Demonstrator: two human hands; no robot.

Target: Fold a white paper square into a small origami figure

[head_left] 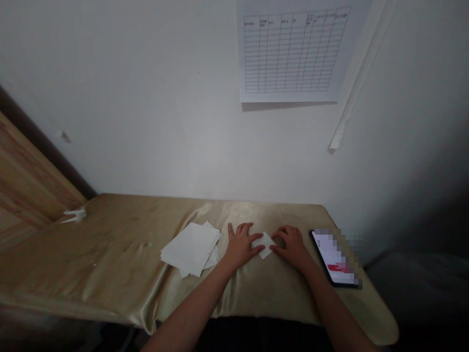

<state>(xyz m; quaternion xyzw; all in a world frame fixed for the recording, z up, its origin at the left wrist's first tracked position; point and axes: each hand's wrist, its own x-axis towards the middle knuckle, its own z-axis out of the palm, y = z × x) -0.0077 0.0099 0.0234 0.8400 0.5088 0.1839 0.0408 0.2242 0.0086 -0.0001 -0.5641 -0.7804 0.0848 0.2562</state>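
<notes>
A small white piece of paper point(263, 246), roughly diamond-shaped and probably folded, lies on the cloth-covered table between my hands. My left hand point(242, 243) holds its left side with thumb and index finger, the other fingers spread out above the cloth. On the opposite side, my right hand point(291, 244) grips the paper's right edge with thumb and fingertips, the rest of its fingers bent. To the left of my left hand is a loose stack of white paper sheets point(192, 247), unevenly piled, with one torn-looking edge.
A phone point(335, 261) with a lit screen lies right of my right arm. Gold satiny cloth point(120, 244) covers the table, with wrinkles near the front. White scraps point(75, 214) lie at the far left. A printed chart point(293, 54) hangs on the wall behind.
</notes>
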